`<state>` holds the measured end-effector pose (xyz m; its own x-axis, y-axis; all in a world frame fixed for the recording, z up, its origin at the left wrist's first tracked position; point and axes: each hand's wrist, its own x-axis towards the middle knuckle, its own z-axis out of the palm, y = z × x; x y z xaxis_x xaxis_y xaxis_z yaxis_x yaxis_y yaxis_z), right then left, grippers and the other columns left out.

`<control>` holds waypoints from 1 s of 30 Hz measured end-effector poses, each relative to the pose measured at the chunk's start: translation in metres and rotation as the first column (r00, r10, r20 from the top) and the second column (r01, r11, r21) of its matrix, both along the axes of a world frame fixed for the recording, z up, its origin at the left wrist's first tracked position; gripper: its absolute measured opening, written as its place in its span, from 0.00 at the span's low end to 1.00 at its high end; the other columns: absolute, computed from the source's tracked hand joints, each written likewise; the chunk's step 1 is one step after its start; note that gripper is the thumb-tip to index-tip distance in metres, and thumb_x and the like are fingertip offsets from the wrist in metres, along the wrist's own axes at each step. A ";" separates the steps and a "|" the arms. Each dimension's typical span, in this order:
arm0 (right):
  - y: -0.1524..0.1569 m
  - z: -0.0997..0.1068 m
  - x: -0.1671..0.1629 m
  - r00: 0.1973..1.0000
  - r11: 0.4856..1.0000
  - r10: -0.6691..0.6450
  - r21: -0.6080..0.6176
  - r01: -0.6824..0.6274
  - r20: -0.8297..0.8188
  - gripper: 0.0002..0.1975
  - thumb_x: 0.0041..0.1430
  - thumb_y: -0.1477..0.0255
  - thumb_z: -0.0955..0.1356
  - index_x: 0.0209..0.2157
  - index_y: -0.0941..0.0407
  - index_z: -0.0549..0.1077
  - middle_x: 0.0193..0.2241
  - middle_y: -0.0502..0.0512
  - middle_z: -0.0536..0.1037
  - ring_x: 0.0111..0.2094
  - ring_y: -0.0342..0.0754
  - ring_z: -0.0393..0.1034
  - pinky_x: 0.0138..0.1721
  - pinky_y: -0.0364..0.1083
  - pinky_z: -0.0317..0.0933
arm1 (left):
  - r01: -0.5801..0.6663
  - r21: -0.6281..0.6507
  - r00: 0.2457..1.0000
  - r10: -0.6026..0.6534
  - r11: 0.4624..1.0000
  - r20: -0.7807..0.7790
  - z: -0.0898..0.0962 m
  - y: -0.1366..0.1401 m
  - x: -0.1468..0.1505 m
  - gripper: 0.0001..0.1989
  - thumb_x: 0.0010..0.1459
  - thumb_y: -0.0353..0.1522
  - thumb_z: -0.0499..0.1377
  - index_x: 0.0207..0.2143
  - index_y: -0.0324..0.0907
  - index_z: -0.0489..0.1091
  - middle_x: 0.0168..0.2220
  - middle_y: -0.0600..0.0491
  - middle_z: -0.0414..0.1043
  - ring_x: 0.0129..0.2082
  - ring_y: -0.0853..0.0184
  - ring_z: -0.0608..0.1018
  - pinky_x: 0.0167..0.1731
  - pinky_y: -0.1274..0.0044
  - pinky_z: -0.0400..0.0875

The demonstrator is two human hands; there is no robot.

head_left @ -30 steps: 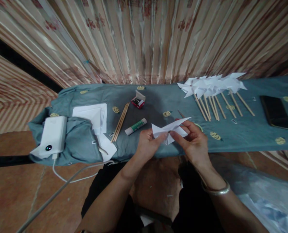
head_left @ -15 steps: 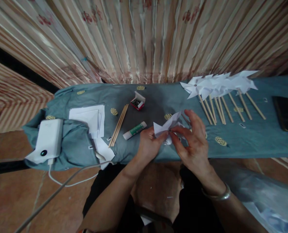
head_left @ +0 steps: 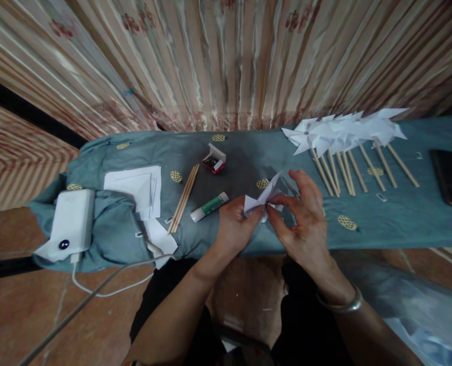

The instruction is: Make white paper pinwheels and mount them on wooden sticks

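A white paper pinwheel (head_left: 262,199), its blades folded up, is between my hands near the table's front edge. My left hand (head_left: 235,226) is closed on its left side, thumb toward the centre. My right hand (head_left: 304,223) pinches at the pinwheel's middle with thumb and index finger, its other fingers raised. Whether something small is between those fingertips is hidden. Left of my hands lies a glue stick (head_left: 209,207), with an open red box of dark pins (head_left: 213,163) behind it. A thin grey tool (head_left: 290,187), partly hidden, lies behind my right hand.
Several finished pinwheels (head_left: 343,133) on wooden sticks overlap at the back right. Bare sticks (head_left: 183,199) and white paper sheets (head_left: 132,188) lie left. A white power bank (head_left: 72,219) with a cable sits at the left end, a dark phone-like slab (head_left: 450,178) far right.
The pinwheel's blades have shifted slightly in my grip. Both hands stay nearly in place, still at the paper. The view has shifted a little.
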<state>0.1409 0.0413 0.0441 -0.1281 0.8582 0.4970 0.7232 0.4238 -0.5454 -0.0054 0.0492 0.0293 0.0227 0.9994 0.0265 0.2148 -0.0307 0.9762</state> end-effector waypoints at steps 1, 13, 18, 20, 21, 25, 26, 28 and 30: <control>0.000 0.000 0.000 1.000 1.000 0.002 -0.006 -0.002 -0.003 0.06 0.58 0.73 0.67 0.38 0.51 0.74 0.64 0.53 0.60 0.65 0.61 0.51 0.64 0.64 0.49 | 0.000 0.012 1.000 0.000 1.000 -0.018 0.000 0.000 0.000 0.09 0.56 0.34 0.59 0.26 0.40 0.73 0.25 0.54 0.73 0.27 0.69 0.74 0.29 0.78 0.66; 0.003 0.002 0.009 0.998 0.994 0.052 -0.091 -0.056 -0.044 0.01 0.56 0.71 0.68 0.30 0.53 0.72 0.64 0.52 0.61 0.67 0.60 0.46 0.63 0.66 0.46 | 0.069 0.081 0.995 -0.062 0.994 -0.076 0.003 -0.002 -0.004 0.08 0.57 0.32 0.58 0.27 0.41 0.73 0.27 0.53 0.75 0.29 0.68 0.76 0.33 0.77 0.68; 0.002 0.003 0.012 0.994 0.987 0.099 -0.125 -0.103 -0.042 0.01 0.55 0.71 0.68 0.29 0.52 0.72 0.66 0.50 0.57 0.68 0.61 0.42 0.64 0.66 0.45 | 0.068 0.023 0.997 -0.067 0.997 -0.030 0.002 -0.003 -0.004 0.05 0.55 0.30 0.59 0.31 0.41 0.76 0.30 0.53 0.77 0.31 0.68 0.77 0.34 0.77 0.70; 0.002 0.004 0.013 0.993 0.984 0.115 -0.132 -0.118 -0.034 0.02 0.55 0.71 0.68 0.29 0.52 0.71 0.66 0.49 0.57 0.68 0.61 0.42 0.64 0.66 0.45 | 0.067 0.004 0.997 -0.067 0.998 -0.028 0.002 -0.003 -0.003 0.05 0.55 0.29 0.59 0.32 0.41 0.76 0.31 0.53 0.78 0.31 0.67 0.78 0.36 0.76 0.71; 0.002 0.004 0.013 0.992 0.983 0.123 -0.133 -0.125 -0.026 0.03 0.55 0.71 0.68 0.28 0.53 0.71 0.66 0.49 0.57 0.68 0.61 0.42 0.64 0.65 0.45 | 0.071 0.000 0.997 -0.071 0.997 -0.028 0.002 -0.003 -0.003 0.05 0.55 0.29 0.60 0.32 0.41 0.76 0.32 0.53 0.78 0.32 0.67 0.78 0.36 0.76 0.71; 0.002 0.007 0.016 0.989 0.979 0.148 -0.141 -0.147 0.002 0.04 0.55 0.70 0.68 0.27 0.53 0.71 0.65 0.50 0.58 0.68 0.62 0.42 0.64 0.64 0.45 | 0.095 0.010 0.996 -0.095 0.995 -0.004 0.004 -0.004 -0.003 0.05 0.54 0.27 0.61 0.31 0.40 0.77 0.32 0.51 0.79 0.33 0.66 0.79 0.38 0.76 0.71; 0.003 0.007 0.017 0.988 0.978 0.153 -0.143 -0.151 0.003 0.05 0.55 0.70 0.68 0.27 0.53 0.71 0.65 0.50 0.58 0.68 0.61 0.42 0.65 0.64 0.44 | 0.099 0.013 0.995 -0.099 0.995 0.003 0.005 -0.004 -0.004 0.05 0.54 0.27 0.61 0.31 0.40 0.78 0.32 0.51 0.79 0.33 0.66 0.79 0.38 0.76 0.71; 0.002 0.008 0.019 0.987 0.975 0.162 -0.151 -0.160 0.003 0.04 0.55 0.70 0.68 0.26 0.53 0.71 0.65 0.49 0.59 0.68 0.61 0.41 0.65 0.63 0.44 | 0.107 0.017 0.994 -0.107 0.994 0.011 0.005 -0.005 -0.004 0.05 0.54 0.27 0.61 0.31 0.39 0.78 0.33 0.50 0.79 0.33 0.65 0.79 0.38 0.76 0.71; 0.002 0.009 0.020 0.986 0.974 0.169 -0.156 -0.167 -0.001 0.05 0.55 0.70 0.68 0.26 0.53 0.71 0.65 0.48 0.59 0.68 0.61 0.42 0.65 0.63 0.43 | 0.115 0.013 0.993 -0.115 0.993 0.006 0.005 -0.005 -0.004 0.04 0.54 0.27 0.61 0.31 0.40 0.78 0.33 0.51 0.79 0.34 0.66 0.79 0.39 0.75 0.71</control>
<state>0.1606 0.0434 0.0535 -0.2817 0.8906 0.3569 0.6559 0.4503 -0.6059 -0.0093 0.0440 0.0340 0.1369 0.9898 0.0395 0.2028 -0.0670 0.9769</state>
